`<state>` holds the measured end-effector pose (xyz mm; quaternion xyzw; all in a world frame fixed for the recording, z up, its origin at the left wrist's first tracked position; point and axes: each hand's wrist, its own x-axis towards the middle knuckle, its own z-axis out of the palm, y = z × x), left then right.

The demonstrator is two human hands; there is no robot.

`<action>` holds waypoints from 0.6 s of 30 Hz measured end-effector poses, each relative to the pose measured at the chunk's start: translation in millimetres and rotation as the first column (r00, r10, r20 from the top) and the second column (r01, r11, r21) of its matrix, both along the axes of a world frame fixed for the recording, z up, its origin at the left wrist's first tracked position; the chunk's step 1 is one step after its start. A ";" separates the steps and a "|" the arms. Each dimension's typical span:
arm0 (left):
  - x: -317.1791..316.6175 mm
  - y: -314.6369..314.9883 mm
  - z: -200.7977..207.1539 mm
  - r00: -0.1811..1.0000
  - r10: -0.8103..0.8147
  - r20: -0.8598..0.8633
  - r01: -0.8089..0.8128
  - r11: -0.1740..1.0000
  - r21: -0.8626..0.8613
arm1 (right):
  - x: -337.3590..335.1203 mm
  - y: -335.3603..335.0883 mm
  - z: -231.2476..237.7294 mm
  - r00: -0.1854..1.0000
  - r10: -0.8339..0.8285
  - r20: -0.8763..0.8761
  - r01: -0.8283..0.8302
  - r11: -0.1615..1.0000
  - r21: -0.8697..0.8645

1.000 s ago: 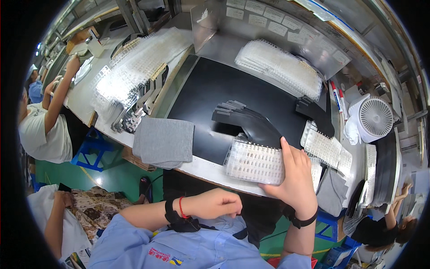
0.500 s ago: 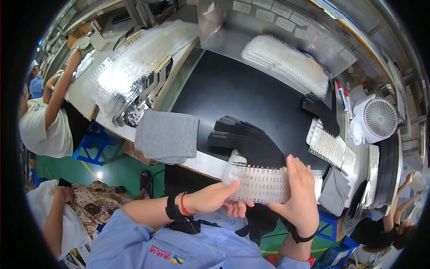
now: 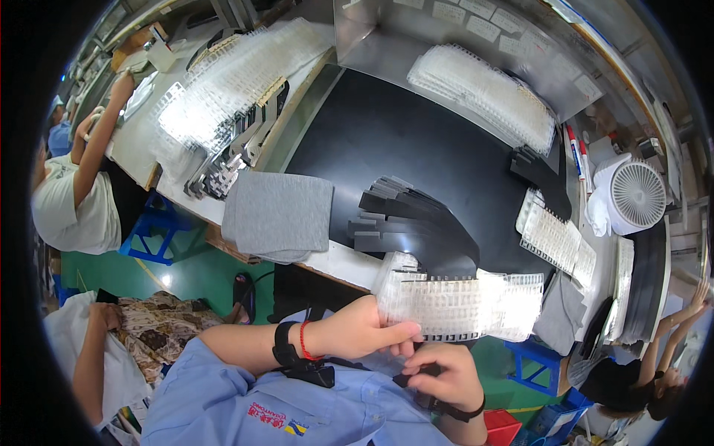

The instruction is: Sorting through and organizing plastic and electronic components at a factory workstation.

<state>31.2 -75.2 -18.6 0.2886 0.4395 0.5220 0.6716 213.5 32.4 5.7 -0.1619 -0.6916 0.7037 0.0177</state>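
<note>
Worktop point(image 3: 186, 160) space runs from upper left to lower right, pale at the left and covered in the middle by a large black mat point(image 3: 416, 141). On the pale part lie long spreads of clear plastic trays point(image 3: 230, 74), with a folded grey cloth point(image 3: 279, 212) near the front edge. A second heap of clear trays point(image 3: 483, 89) sits at the far side of the mat. Toward the near edge of the mat, a fanned stack of flat black parts point(image 3: 413, 219) rests, and to its right lies another small stack of clear trays point(image 3: 554, 238). A white desk fan point(image 3: 636, 195) stands at the right end, with red and white marker pens point(image 3: 576, 152) just beside it.

Below the worktop edge, close to the person's chest, the stack of clear blister trays point(image 3: 461, 305) is held in the air, lying roughly level. The left hand point(image 3: 357, 331) grips its left end, fingers point(image 3: 398, 331) pressed together along the lower edge with the thumb on top, pinching the stack. The right hand point(image 3: 442, 375) sits just under the stack, fingers curled around a small dark object point(image 3: 416, 372); what that object is cannot be told. Black bands circle both wrists, with a thin red cord point(image 3: 303, 340) on the left.

Another person in a white shirt point(image 3: 67, 208) works at the far left.
</note>
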 end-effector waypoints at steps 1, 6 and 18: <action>0.6 0.7 1.6 1.000 0.000 0.002 0.000 1.000 -0.002 | 8.8 -1.9 -14.7 0.996 -0.086 -0.012 0.084 0.992 -0.092; -6.6 -1.2 3.4 0.980 -0.028 0.196 0.038 0.998 -0.048 | 12.3 -13.2 -36.6 0.887 -0.453 -0.093 0.364 0.809 -0.462; -0.7 -1.0 3.1 0.998 -0.006 0.065 0.007 1.000 -0.023 | -9.6 -23.6 -36.6 0.755 -0.655 -0.037 0.577 0.690 -0.437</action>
